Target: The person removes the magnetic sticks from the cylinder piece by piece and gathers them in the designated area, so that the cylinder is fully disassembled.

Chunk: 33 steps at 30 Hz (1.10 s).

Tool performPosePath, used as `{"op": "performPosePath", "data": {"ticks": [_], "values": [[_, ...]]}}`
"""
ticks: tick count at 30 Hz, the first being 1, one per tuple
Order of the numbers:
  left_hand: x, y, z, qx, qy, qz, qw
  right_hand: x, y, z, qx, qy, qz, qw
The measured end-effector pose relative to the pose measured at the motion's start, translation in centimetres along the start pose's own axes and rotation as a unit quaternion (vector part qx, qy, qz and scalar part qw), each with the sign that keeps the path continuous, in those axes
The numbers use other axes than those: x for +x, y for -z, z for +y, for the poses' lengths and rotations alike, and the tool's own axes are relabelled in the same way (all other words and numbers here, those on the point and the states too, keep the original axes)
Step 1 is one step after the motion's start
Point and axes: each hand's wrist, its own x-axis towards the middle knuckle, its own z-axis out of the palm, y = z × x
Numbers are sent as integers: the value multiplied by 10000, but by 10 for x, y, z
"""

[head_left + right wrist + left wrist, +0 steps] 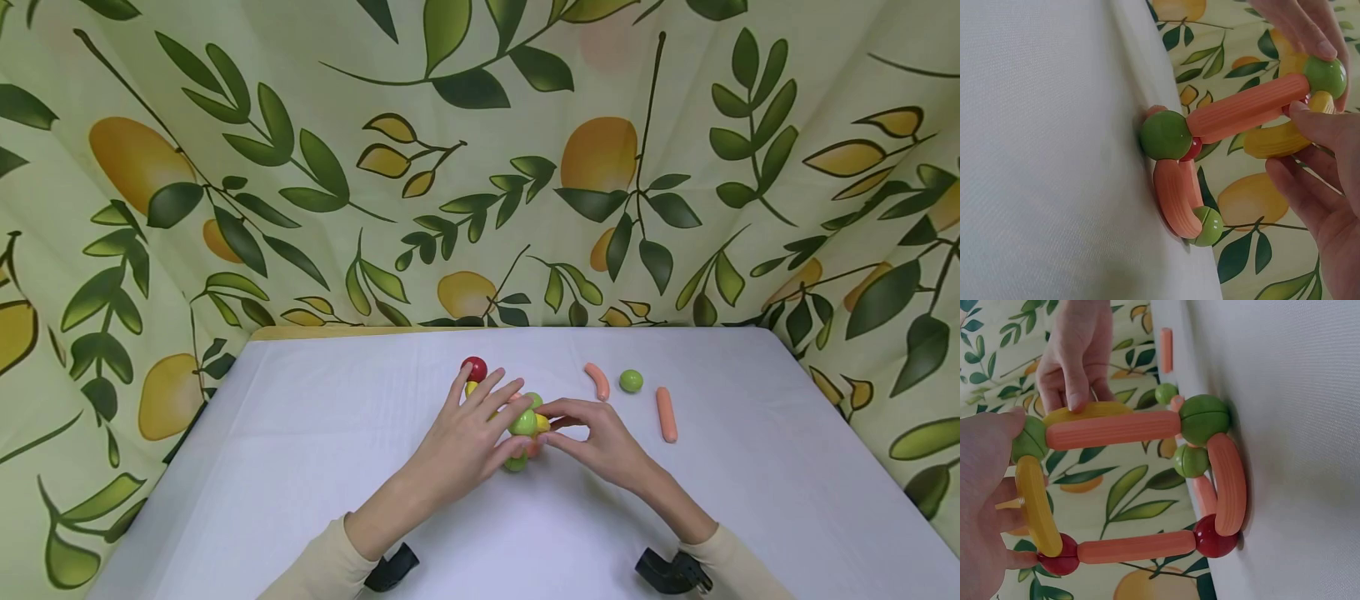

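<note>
A frame of balls and sticks stands upright on the white table. Straight orange sticks [1116, 429] rise from its base, which has a curved orange stick [1229, 484], a green ball [1166, 135] and a red ball [1215, 535]. My left hand [461, 437] spans the top, holding the upper green ball [1325, 76] between thumb and fingers. A yellow curved stick [1038, 506] links that ball to another red ball [1059, 555]. From the right, my right hand [600, 437] pinches a second yellow curved stick [1279, 139], its one end at the upper green ball.
Right of the frame lie a loose curved orange stick [597, 382], a loose green ball [631, 381] and a straight orange stick [666, 414]. A leaf-patterned curtain [480, 192] hangs behind the white table [337, 392].
</note>
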Motion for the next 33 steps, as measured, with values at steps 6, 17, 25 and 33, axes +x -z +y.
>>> {"op": "performPosePath", "data": {"ticks": [6,17,25,33], "values": [[-1,0,0,0,24,-67,10000,0,0,-4,39,-98,-161,9998],[-3,-1,-1,-6,53,5,10000,-1,-1,1,118,-680,168,9975],[1,1,-2,-52,52,-8,10000,-1,4,7,-49,-875,104,9961],[3,2,-1,-116,76,-90,9999,-3,20,13,-342,-1155,454,9917]]}}
